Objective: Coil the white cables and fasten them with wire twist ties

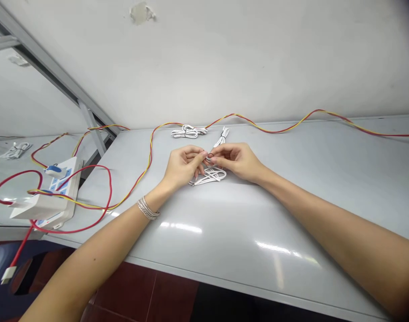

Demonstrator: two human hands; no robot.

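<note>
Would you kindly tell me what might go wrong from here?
The thin dark tie between the left hand and right hand is small and might slip, leaving the white cable loose. The red cable looping beside the left forearm could snag on it.

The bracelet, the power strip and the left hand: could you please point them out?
Bracelet (148, 209), head view: middle of its bands.
Power strip (72, 188), head view: white casing.
Left hand (181, 169), head view: near the thumb's base.
</note>
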